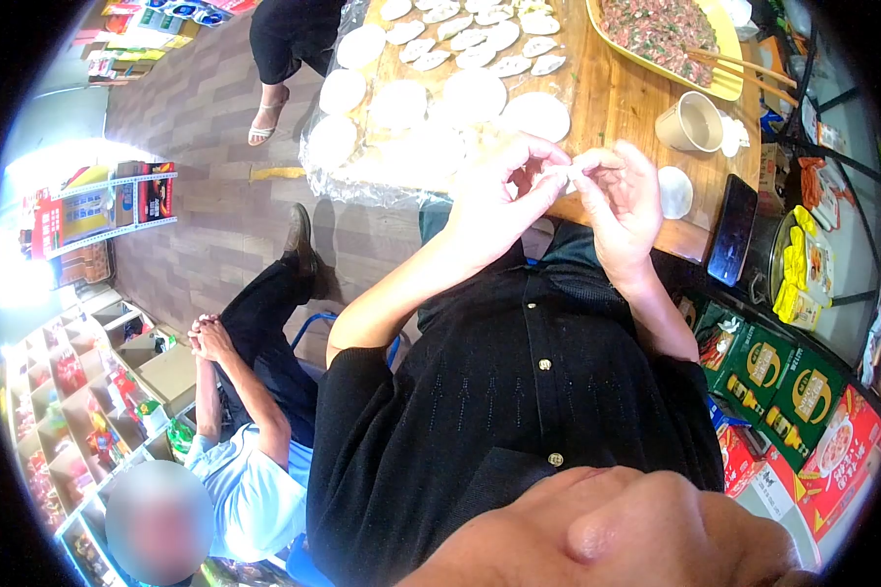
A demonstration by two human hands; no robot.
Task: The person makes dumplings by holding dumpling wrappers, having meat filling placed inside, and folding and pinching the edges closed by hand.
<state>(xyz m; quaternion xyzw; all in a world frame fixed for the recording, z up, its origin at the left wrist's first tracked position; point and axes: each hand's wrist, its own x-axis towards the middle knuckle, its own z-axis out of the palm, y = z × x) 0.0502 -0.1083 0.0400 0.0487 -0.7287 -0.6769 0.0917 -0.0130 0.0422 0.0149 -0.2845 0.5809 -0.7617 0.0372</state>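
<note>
My left hand (519, 191) and my right hand (622, 201) meet over the table's near edge, fingertips pinched together on a small white dumpling (564, 180). Most of it is hidden by the fingers. Beyond my left hand, round dough wrappers (475, 95) lie on the plastic-covered tabletop, with rows of folded dumplings (477, 54) behind them. A single round wrapper (674, 193) lies by my right hand, close to a paper cup (690, 123).
A yellow tray (729, 86) of minced filling (651, 34) with chopsticks (744, 67) stands at the far right. A dark phone (732, 230) lies at the table's right edge. Beside me on the left sits a person (255, 479); another person's leg (272, 98) shows beyond. Boxes (778, 391) are at right.
</note>
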